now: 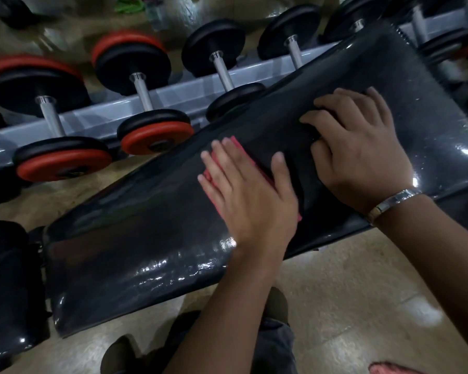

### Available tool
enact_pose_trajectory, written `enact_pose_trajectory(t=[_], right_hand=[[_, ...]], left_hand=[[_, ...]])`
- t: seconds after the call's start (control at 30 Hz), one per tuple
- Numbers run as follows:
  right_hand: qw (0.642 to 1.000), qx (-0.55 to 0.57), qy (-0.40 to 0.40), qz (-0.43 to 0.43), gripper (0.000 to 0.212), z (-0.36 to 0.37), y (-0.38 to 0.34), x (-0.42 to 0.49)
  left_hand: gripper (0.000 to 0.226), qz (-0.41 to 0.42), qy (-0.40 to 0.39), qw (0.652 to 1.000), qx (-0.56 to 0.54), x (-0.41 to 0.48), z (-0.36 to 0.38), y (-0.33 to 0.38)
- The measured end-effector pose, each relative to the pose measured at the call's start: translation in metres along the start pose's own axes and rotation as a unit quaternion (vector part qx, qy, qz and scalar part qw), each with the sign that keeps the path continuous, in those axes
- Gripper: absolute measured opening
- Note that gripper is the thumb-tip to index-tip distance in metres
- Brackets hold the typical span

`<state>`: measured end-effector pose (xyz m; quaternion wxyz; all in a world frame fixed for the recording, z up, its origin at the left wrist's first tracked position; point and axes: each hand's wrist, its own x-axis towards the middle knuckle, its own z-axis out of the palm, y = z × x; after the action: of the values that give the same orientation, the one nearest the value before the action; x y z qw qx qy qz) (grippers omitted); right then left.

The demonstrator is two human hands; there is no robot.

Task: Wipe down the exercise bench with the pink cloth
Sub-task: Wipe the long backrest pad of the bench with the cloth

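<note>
A long black padded exercise bench point(146, 217) runs diagonally from lower left to upper right, its surface glossy. The pink cloth point(250, 155) lies on the middle of the pad, mostly hidden under my left hand point(243, 195), which presses flat on it with straight fingers. My right hand point(362, 157) rests on the pad just to the right of the cloth. Its fingers are bent, with the tips on the vinyl, and it holds nothing I can see. A dark seam crosses the pad between the two hands.
A grey rack point(173, 95) behind the bench holds several dumbbells point(143, 87) with black and red plates. Another black pad point(6, 287) sits at the left. Tiled floor point(349, 306) lies below, with my legs and a pink object point(389, 369) at the bottom edge.
</note>
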<state>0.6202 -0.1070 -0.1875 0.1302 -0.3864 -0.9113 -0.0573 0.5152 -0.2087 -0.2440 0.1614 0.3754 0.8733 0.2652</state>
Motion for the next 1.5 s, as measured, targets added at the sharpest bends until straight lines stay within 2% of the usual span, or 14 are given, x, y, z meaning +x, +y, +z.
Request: enact_pose_trajectory(t=[0.1,0.2,0.27,0.37,0.4,0.47,0.57,0.63,0.83,1.03,1.2,1.3,1.4,1.5], right_hand=[[1.0,-0.006,0.001,0.0,0.036,0.0,-0.001,0.0],[1.0,-0.016,0.002,-0.001,0.035,0.002,-0.001,-0.001],[1.0,-0.024,0.012,0.0,0.034,0.003,0.0,-0.001],[1.0,-0.025,0.019,-0.002,0.034,0.004,0.0,-0.001],[0.999,-0.024,0.02,-0.002,0.034,0.004,0.0,0.0],[1.0,-0.024,0.02,-0.002,0.034,0.004,0.0,-0.001],[1.0,-0.022,0.02,-0.004,0.034,0.005,0.0,-0.001],[1.0,-0.024,0.018,-0.003,0.034,0.005,0.0,-0.001],[0.999,-0.03,0.023,-0.003,0.034,0.004,0.0,0.0],[0.999,-0.028,0.017,-0.003,0.034,0.002,-0.001,0.001],[1.0,-0.027,0.017,-0.001,0.035,0.002,-0.001,0.0],[0.999,-0.015,0.033,-0.006,0.033,0.005,-0.001,-0.001],[0.999,0.017,0.045,-0.005,0.032,0.005,0.002,-0.001],[0.996,0.07,0.048,0.003,0.029,-0.002,0.005,0.005]], left_hand=[[0.086,0.132,-0.002,0.991,0.023,0.005,-0.004,-0.002],[0.082,0.282,-0.047,0.957,0.055,0.021,-0.018,-0.04],[0.081,0.247,-0.045,0.965,0.069,0.049,-0.022,-0.048],[0.081,0.115,-0.043,0.992,0.034,0.09,-0.018,-0.018],[0.079,0.113,-0.04,0.993,0.026,0.097,-0.016,-0.008],[0.078,0.173,-0.03,0.984,0.021,0.099,-0.017,-0.006],[0.075,0.325,-0.055,0.944,0.033,0.089,-0.026,-0.034],[0.073,0.373,-0.08,0.924,0.042,0.101,-0.03,-0.051],[0.075,0.267,-0.05,0.962,0.033,0.124,-0.022,-0.014],[0.071,0.425,-0.092,0.9,0.039,0.121,-0.035,-0.044],[0.074,0.291,-0.084,0.953,0.007,0.136,-0.025,-0.006],[0.071,0.358,-0.056,0.931,0.032,0.113,-0.02,-0.011],[0.069,0.43,-0.077,0.899,0.032,0.109,-0.028,-0.036],[0.068,0.376,-0.047,0.925,0.015,0.123,-0.025,-0.034]])
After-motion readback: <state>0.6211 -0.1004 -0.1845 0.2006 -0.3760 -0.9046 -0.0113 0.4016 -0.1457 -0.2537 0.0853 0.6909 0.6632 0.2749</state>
